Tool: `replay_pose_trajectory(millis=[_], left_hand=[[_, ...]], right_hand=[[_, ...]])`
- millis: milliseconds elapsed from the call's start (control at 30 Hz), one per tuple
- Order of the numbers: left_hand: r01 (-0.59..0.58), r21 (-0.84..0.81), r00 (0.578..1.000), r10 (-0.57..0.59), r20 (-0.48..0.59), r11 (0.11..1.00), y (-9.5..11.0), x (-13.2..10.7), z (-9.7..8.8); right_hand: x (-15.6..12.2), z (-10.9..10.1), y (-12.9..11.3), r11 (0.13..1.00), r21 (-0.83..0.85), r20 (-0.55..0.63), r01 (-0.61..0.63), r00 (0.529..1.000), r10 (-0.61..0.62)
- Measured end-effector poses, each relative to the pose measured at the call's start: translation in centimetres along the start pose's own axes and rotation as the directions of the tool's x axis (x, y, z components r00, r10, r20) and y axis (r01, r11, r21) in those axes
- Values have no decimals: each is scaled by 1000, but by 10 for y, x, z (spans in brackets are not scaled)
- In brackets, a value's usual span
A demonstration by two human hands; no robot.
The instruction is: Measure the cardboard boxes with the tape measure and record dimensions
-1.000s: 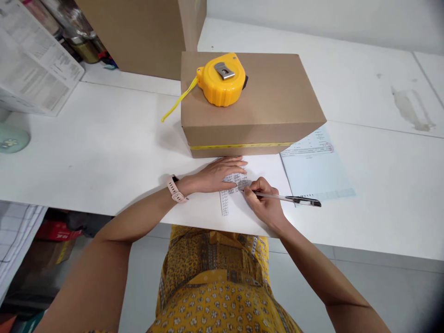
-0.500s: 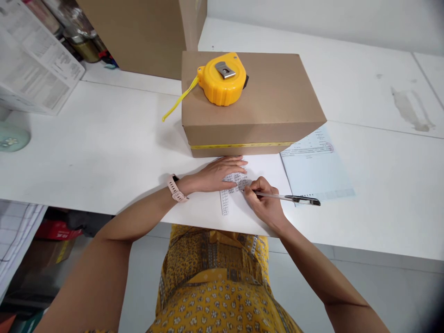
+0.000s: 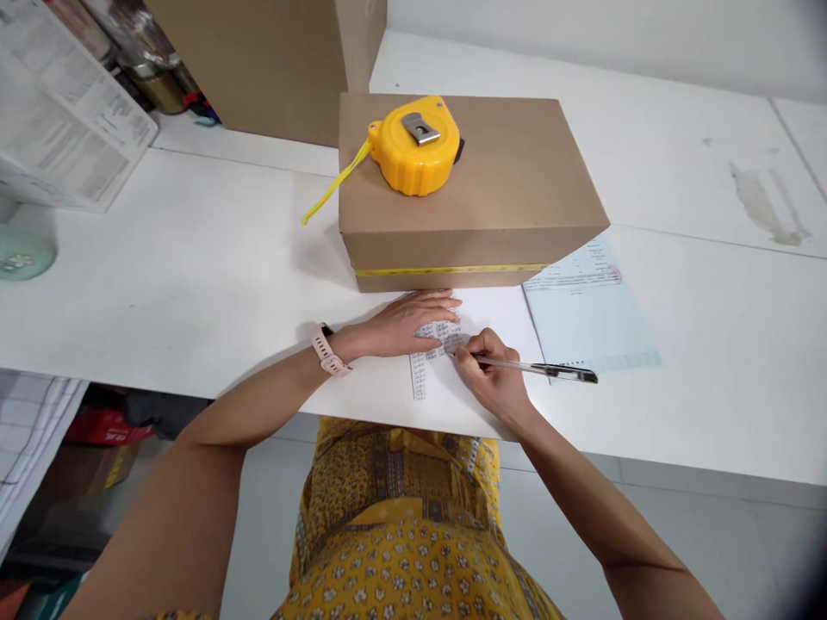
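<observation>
My right hand (image 3: 494, 375) is closed around a pen (image 3: 539, 368) with a clear barrel and a black cap on its back end. Its tip is at a white sheet of paper (image 3: 419, 379) covered with columns of small handwriting. My left hand (image 3: 410, 325) lies flat on that sheet, fingers stretched out, covering part of the writing. Just beyond both hands stands a brown cardboard box (image 3: 504, 172) with a yellow measuring tape strip (image 3: 452, 270) along its front side. On top of the box rests a yellow tape measure (image 3: 417, 151) with a metal clip and a wrist strap.
A pale blue printed form (image 3: 587, 319) lies right of my hands, partly under the box. Behind, a larger cardboard box (image 3: 258, 69) stands at the left. A white printed carton (image 3: 71, 112) and a green object (image 3: 26, 252) are at the far left of the white table (image 3: 194, 258).
Almost nothing differs. The pen in my right hand has shifted very slightly, and my left hand stays on the paper.
</observation>
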State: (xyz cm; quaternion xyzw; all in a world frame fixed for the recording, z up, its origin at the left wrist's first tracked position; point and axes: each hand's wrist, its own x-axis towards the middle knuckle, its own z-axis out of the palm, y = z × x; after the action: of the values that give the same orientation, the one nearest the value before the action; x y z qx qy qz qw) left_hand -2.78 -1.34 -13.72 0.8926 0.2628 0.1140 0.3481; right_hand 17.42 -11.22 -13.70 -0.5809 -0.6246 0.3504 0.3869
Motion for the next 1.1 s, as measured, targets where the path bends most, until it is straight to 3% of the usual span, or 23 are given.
replay_pose_trajectory(millis=[1100], left_hand=[[8, 9, 1000, -8, 3, 1000, 3, 1, -1]], right_hand=[[0, -1, 5, 999, 3, -11, -45, 999, 45]])
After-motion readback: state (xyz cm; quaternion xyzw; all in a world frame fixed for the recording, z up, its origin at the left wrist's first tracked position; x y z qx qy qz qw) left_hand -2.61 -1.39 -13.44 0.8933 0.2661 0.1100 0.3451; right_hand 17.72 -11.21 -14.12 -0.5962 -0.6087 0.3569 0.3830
